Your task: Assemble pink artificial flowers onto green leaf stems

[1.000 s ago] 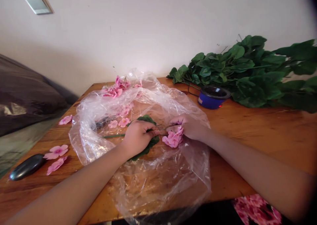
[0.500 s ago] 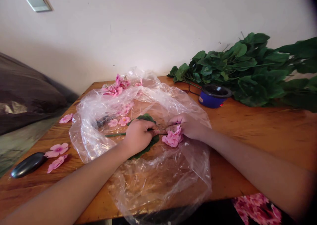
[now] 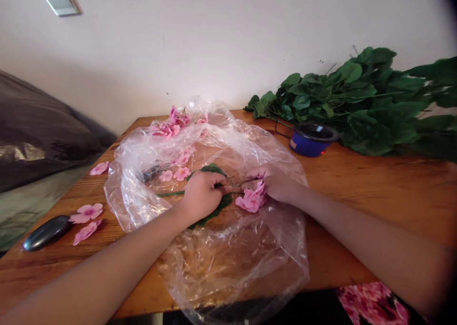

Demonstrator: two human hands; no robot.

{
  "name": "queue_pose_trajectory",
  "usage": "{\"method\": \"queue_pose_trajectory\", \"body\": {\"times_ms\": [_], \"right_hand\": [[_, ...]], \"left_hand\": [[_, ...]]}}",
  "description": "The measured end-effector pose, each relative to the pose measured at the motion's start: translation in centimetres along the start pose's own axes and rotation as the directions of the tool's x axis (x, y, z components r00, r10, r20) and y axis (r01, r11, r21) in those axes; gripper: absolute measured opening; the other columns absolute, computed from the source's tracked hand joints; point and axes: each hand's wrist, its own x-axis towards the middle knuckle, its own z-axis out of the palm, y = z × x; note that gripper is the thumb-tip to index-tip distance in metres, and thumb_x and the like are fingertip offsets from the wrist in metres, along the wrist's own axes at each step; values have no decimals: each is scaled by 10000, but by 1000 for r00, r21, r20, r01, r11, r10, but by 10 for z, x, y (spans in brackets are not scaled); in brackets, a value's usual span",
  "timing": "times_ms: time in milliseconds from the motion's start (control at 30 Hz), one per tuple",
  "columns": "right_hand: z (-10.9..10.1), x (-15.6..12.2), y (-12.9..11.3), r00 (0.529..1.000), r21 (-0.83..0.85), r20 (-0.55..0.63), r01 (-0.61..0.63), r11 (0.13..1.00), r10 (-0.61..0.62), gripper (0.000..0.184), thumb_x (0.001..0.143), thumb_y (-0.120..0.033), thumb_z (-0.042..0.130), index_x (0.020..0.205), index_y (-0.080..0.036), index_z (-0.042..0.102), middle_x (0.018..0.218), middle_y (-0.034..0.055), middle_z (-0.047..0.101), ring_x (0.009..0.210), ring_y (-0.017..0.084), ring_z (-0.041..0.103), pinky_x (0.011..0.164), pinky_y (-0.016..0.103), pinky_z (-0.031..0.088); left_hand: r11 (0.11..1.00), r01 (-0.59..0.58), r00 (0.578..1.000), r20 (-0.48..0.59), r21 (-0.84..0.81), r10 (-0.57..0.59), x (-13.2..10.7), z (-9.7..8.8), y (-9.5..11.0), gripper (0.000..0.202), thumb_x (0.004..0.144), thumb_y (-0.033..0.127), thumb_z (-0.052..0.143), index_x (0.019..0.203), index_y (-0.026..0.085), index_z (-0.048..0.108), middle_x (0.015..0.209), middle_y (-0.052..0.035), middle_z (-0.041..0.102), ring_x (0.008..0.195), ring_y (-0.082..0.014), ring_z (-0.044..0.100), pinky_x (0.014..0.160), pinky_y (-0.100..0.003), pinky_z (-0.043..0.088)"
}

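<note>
My left hand (image 3: 203,196) is closed around a green wire stem (image 3: 171,193) of an artificial leaf sprig, whose dark green leaves (image 3: 214,214) show above and below the hand. My right hand (image 3: 274,183) pinches at the top of a cluster of pink artificial flowers (image 3: 252,199), and its fingers partly hide the flower's base. The stem's tip runs toward those fingers. Both hands rest over a crumpled clear plastic bag (image 3: 228,263).
The wooden table (image 3: 374,210) holds loose pink blossoms (image 3: 85,213), a black oval object (image 3: 46,233), a blue bowl (image 3: 312,141), and a large pile of artificial green foliage (image 3: 360,94). A dark cushion (image 3: 35,139) lies left, and a white wall stands behind.
The hands stay close together at the flower cluster, with only slight finger movement. The whole scene shifts slightly in view from head movement.
</note>
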Motion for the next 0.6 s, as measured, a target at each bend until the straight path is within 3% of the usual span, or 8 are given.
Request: {"method": "queue_pose_trajectory", "body": {"times_ms": [267, 500, 600], "right_hand": [[3, 3, 5, 997, 38, -71, 8, 999, -5, 188, 741, -328, 686, 746, -149, 744, 578, -15, 591, 523, 94, 453, 493, 214, 342], [5, 2, 2, 997, 44, -79, -1, 999, 5, 172, 724, -322, 697, 746, -158, 744, 567, -29, 584, 497, 86, 425, 513, 230, 347], [5, 4, 4, 1000, 18, -31, 1, 1000, -1, 157, 721, -306, 681, 692, -158, 725, 575, -21, 596, 504, 94, 442, 508, 236, 334]], "left_hand": [[996, 32, 999, -28, -80, -35, 0, 3, -5, 126, 809, 205, 641, 717, 184, 724, 695, -4, 672, 655, -141, 581, 625, -237, 419], [993, 54, 998, -19, -105, -56, 1, 4, -3, 129, 799, 188, 638, 726, 183, 745, 708, -9, 692, 671, -151, 605, 639, -243, 443], [989, 61, 997, -35, -138, -66, 2, 4, -4, 135, 786, 155, 628, 726, 189, 744, 732, -3, 709, 693, -150, 624, 658, -240, 455]]}}
